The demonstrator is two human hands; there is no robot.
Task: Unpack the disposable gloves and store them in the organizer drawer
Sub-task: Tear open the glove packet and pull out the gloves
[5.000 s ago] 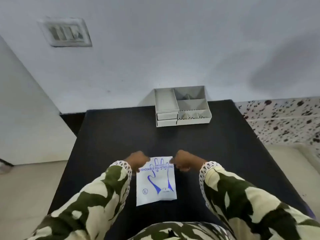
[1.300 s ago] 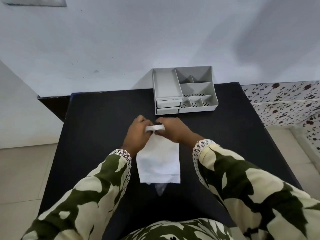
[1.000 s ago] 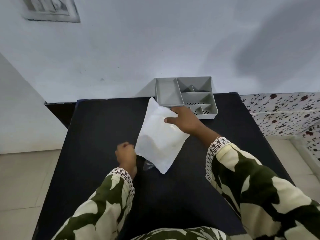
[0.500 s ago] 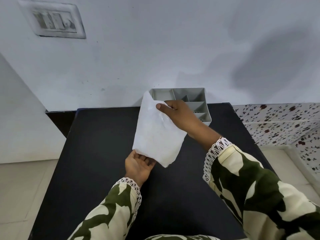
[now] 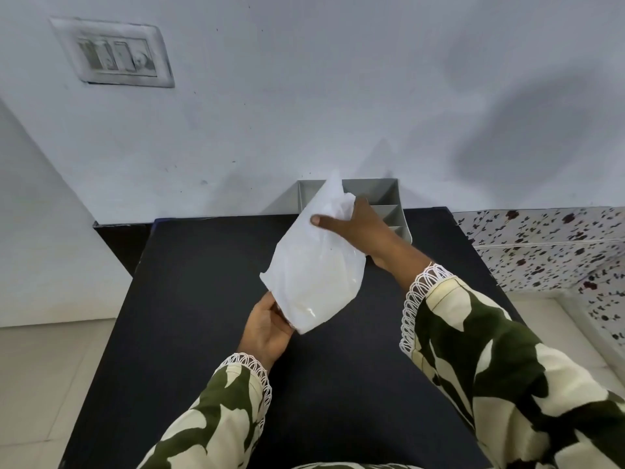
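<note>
Glove packet (image 5: 316,265): up in the air over the black table, tilted, its top corner leaning toward the wall, its plain white side facing us. No print visible on this side.

Right hand (image 5: 362,228): its grip is closed on the packet's upper end, thumb pressed flat across the front, the other fingers wrapped behind where I can't see them. The plastic bunches up just above the thumb.

Left hand (image 5: 267,328): palm up under the packet's lower corner, fingers curled loosely round that edge. The grip is partly open, cupping rather than pinching, and whether it holds anything pulled out of the packet, I cannot tell.

Organizer (image 5: 385,204): grey, with open compartments, at the far edge of the table against the wall. The packet and right hand cover most of its front, so the drawer is hidden.

Table (image 5: 203,272): dark, matte, bare around the hands.

Sleeves: camouflage pattern in green and cream, white lace trim at both cuffs.

Wall: pale, with a switch plate (image 5: 115,54) high on the left.

Far right: speckled tiles (image 5: 548,245) beside the table.
</note>
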